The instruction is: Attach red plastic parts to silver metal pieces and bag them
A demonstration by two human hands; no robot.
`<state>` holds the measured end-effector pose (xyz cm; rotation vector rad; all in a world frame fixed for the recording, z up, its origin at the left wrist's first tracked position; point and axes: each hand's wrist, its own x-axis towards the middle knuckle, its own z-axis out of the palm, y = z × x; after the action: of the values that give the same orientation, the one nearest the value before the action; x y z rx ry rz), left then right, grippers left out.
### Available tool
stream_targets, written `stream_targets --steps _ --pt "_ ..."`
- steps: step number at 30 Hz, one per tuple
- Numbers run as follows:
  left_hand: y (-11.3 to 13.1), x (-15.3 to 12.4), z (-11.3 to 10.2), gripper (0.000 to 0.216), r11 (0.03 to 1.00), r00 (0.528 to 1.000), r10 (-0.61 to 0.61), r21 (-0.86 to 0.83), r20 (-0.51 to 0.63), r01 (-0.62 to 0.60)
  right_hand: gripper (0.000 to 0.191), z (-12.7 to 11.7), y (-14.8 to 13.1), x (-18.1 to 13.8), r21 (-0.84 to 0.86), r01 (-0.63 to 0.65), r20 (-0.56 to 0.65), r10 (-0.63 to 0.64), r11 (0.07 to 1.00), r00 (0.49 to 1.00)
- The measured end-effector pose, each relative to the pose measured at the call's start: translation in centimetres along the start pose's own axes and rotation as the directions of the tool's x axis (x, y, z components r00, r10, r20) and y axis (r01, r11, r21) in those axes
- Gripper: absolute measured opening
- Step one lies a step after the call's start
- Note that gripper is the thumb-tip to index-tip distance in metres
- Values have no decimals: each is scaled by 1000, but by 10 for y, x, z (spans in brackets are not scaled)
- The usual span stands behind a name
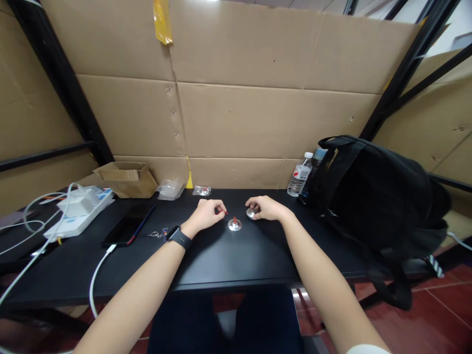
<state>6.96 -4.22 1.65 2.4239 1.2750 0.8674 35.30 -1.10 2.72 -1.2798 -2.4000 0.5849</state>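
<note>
One red piece [226, 213] sat pinched in the left hand [207, 213]. The right hand [267, 208] clasped a metal disc [250, 214]; slackening risked a drop.

No word, brand or number can be read anywhere. The red and white label [301, 172] on the clear bottle [295, 186], right of the frame's centre, is too small and blurred to make out.

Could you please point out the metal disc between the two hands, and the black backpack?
Metal disc [234, 226]: head view, on its shiny upper surface.
Black backpack [376, 201]: head view, on its body.
</note>
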Motion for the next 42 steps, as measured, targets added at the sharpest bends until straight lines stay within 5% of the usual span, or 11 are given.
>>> stream_targets --steps 10,29,42 --pt "-1 1 1 12 994 999 9 -106 -38 -13 54 1 -24 0 153 177 -131 -158 972 979" --pt "3 3 3 20 986 999 16 -163 -32 -21 60 22 -51 4 345 295 -295 -195 891 935" --pt "0 6 13 23 962 996 65 -261 -57 -78 58 31 -54 6 349 303 -271 -214 887 938"
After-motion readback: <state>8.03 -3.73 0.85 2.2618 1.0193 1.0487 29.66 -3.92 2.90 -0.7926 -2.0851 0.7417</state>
